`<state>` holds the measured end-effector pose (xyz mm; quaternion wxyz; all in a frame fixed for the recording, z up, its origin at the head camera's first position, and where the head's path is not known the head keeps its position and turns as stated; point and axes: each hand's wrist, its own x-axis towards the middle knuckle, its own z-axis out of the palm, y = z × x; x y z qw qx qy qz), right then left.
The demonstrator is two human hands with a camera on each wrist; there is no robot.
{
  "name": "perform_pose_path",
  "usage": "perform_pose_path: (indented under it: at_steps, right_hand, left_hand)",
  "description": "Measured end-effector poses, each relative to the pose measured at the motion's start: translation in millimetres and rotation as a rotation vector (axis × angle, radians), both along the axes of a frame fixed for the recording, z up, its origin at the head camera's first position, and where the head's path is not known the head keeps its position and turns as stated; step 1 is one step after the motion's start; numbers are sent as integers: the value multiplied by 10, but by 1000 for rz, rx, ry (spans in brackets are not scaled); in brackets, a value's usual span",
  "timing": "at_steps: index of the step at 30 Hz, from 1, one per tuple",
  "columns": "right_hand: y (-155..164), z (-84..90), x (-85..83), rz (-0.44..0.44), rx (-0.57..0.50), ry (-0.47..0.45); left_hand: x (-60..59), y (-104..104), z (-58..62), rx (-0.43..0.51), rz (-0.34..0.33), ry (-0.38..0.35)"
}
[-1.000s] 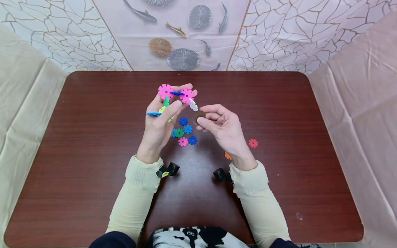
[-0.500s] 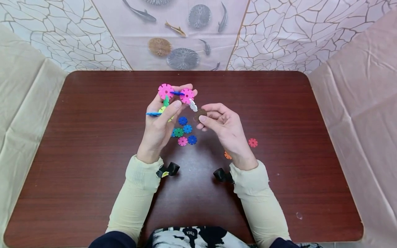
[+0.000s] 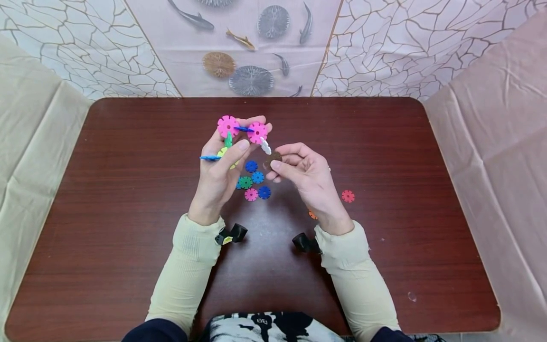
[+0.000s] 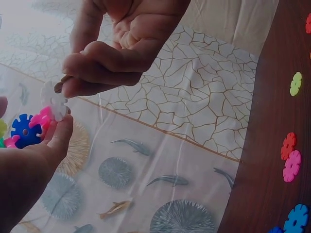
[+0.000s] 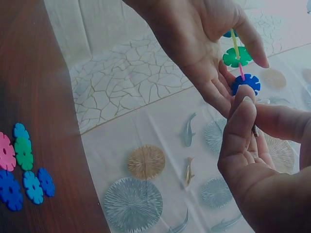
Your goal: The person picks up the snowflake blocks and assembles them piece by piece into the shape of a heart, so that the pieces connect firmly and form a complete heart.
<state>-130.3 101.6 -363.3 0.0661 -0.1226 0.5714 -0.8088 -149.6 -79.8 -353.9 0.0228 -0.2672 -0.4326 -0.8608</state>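
Above the far middle of the table, my left hand (image 3: 215,173) holds a chain of notched plastic discs. Slotted together in it are two pink discs (image 3: 228,126), a dark blue disc (image 3: 244,128), a green disc (image 3: 228,139), a yellow disc (image 3: 222,152), a blue disc (image 3: 210,158) and a white disc (image 3: 266,146) at its right end. Thumb and fingers of my right hand (image 3: 309,175) pinch a brown disc (image 3: 275,156), partly hidden by them. In the left wrist view the brown disc's edge (image 4: 60,85) is right at the white disc (image 4: 54,103).
Loose discs lie on the table (image 3: 128,213) below the hands: dark blue (image 3: 251,166), light blue (image 3: 258,177), green (image 3: 245,182) and pink (image 3: 251,194) among them. A red disc (image 3: 348,196) and an orange disc (image 3: 313,214) lie by the right wrist.
My right hand has shifted very slightly, bringing the brown disc a little left toward the white one over the last half second. The left hand stays nearly still with the chain.
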Motion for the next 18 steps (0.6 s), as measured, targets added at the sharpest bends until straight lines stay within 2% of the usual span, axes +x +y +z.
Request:
perform_pose_path:
  at_steps: [11,18]
  right_hand:
    - [-38,-11,12,-38,-50,7]
    - [-30,17,27,-63,-84,-14]
  left_hand:
    - [13,52,-20,21,-12,0]
    - [19,99,-17,12,-29,49]
